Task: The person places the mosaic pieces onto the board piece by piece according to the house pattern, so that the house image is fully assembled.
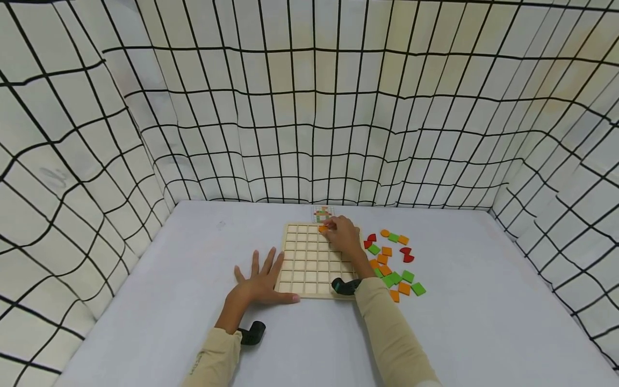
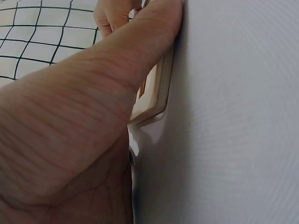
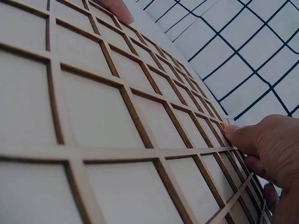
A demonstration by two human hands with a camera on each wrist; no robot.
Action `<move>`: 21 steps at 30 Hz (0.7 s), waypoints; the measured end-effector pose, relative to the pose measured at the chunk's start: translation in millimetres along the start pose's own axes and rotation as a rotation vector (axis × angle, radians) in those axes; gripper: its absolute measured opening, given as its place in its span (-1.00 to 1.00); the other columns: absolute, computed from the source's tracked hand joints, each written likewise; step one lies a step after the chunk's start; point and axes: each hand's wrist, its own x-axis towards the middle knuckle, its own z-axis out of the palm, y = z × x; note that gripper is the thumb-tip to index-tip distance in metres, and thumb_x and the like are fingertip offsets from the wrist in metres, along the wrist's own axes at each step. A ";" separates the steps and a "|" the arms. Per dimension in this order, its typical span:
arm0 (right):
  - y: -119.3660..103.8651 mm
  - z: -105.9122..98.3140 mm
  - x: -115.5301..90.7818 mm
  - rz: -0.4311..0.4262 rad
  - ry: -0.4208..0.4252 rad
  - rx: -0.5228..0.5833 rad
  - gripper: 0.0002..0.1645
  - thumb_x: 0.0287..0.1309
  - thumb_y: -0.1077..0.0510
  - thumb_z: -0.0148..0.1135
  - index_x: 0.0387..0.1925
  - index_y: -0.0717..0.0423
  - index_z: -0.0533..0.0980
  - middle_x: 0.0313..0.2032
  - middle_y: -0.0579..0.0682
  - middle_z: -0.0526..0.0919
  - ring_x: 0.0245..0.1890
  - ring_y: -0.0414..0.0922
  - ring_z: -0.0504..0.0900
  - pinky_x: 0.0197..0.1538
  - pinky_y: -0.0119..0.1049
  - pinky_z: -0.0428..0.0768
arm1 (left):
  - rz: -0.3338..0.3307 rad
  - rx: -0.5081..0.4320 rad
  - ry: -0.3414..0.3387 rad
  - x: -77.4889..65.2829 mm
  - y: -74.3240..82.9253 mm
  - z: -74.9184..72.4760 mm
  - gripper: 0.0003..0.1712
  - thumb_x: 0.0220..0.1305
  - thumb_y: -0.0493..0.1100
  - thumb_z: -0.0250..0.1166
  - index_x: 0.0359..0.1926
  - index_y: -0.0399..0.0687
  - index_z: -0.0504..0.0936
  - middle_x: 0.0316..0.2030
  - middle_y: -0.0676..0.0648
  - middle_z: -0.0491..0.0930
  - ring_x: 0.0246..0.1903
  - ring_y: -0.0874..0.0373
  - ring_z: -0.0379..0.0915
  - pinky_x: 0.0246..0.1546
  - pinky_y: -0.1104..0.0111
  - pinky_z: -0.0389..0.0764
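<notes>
A wooden grid board (image 1: pixel 309 296) lies on the table, its square cells bounded by thin raised strips. My left hand (image 1: pixel 258 287) rests at its near left corner, fingers spread beside the left edge and thumb along the near edge. In the left wrist view the thumb (image 2: pixel 107 65) crosses in front of the board's side (image 2: pixel 161 88). Over the far row, my right hand (image 1: pixel 343 235) pinches a small orange piece (image 1: pixel 322 229) between thumb and fingertips. Only a sliver of orange (image 3: pixel 223 126) shows by the thumb in the right wrist view.
A small pattern card (image 1: pixel 323 211) lies just behind the board. Right of it are scattered orange squares (image 1: pixel 404 289), green squares (image 1: pixel 418 289), red curved pieces (image 1: pixel 408 258) and an orange disc (image 1: pixel 384 233). Black-gridded white cloth (image 1: pixel 338 123) walls the table's back and sides.
</notes>
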 end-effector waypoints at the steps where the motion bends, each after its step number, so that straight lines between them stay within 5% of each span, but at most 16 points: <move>1: 0.1 -0.8 0.1 -0.002 -0.004 0.010 -0.76 0.18 0.10 0.35 -0.11 0.04 0.67 -0.23 0.04 0.66 -0.18 -0.01 0.64 -0.08 0.11 0.47 | -0.001 0.003 -0.001 -0.4 0.3 -0.3 0.40 -0.05 0.56 0.27 0.57 0.03 -0.23 0.57 -0.15 -0.40 0.48 -0.35 -0.67 0.18 -0.53 -0.43; 12: 5.5 -12.0 1.3 -0.006 -0.027 0.131 -0.78 0.29 0.23 0.23 -0.07 0.23 0.62 -0.20 0.13 0.65 -0.13 0.04 0.66 -0.04 -0.10 0.63 | 0.006 0.000 0.007 0.5 -2.0 2.7 0.41 -0.07 0.57 0.27 0.57 0.02 -0.22 0.57 -0.16 -0.40 0.48 -0.35 -0.69 0.17 -0.54 -0.44; 21: 20.3 -40.8 -7.3 -0.040 0.076 0.145 -0.77 0.29 0.28 0.21 -0.07 0.33 0.60 -0.16 0.20 0.64 -0.10 0.09 0.62 -0.01 -0.03 0.60 | 0.028 -0.026 0.015 2.7 -4.3 3.2 0.43 -0.08 0.56 0.29 0.57 0.03 -0.25 0.56 -0.15 -0.41 0.47 -0.35 -0.72 0.15 -0.53 -0.49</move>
